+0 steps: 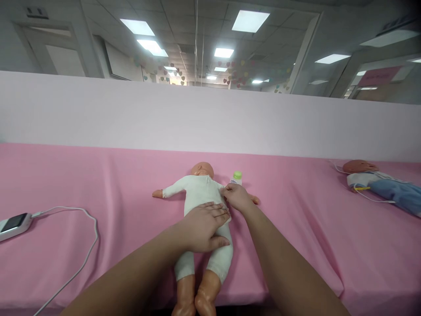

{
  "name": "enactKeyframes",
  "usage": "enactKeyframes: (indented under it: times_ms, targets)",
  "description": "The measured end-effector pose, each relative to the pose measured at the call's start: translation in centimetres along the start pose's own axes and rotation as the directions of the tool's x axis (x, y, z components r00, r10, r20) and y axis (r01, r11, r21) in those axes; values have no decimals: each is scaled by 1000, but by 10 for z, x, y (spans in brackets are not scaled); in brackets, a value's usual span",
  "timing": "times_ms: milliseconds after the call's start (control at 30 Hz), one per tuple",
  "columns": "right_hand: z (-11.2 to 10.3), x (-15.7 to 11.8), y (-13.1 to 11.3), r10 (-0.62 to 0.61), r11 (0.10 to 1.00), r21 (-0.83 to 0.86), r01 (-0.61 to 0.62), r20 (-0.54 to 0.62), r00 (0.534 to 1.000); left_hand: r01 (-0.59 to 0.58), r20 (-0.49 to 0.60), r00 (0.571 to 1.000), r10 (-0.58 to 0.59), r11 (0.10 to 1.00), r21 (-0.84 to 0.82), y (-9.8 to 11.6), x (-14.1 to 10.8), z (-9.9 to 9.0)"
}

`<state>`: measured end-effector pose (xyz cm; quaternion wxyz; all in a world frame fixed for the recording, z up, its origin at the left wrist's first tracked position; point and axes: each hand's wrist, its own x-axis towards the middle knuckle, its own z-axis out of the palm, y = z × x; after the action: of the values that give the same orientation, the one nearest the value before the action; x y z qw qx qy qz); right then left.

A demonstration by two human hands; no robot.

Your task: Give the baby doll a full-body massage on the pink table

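Note:
A baby doll (pixel 200 188) in a white bodysuit lies on the pink cloth, its head toward the wall and its bare feet at the near edge. Across the doll's belly rests my left hand (pixel 206 226), flat, with the fingers stretched out. My right hand (pixel 236 196) has its fingers pinched together on the white sleeve near the doll's shoulder at the right. The doll's forearm on that side is partly hidden behind my right hand. Just beyond that hand stands a small bottle (pixel 237 176) with a green cap.
At the left edge lies a white device (pixel 15 226) with a dark screen and a cable curving toward the near edge. A second doll (pixel 394 188) in blue lies at the far right with thin tubing. A white low wall (pixel 210 118) and glass stand behind the pink-covered table (pixel 131 175).

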<state>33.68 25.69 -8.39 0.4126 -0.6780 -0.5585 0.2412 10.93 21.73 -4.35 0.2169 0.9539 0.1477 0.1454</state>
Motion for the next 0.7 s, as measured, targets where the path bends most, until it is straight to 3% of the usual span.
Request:
enactKeyframes:
  times_ms: [200, 533, 700]
  targets:
    - [2, -8, -13, -31, 999, -14, 31, 23, 999, -7, -38, 999, 5, 998, -56, -14, 2, 11]
    - [7, -10, -15, -56, 998, -17, 58, 119, 991, 21, 70, 997, -37, 976, 215, -2, -3, 7]
    - [4, -13, -20, -37, 999, -16, 39, 153, 988, 4, 79, 997, -23, 972, 235, -7, -6, 6]
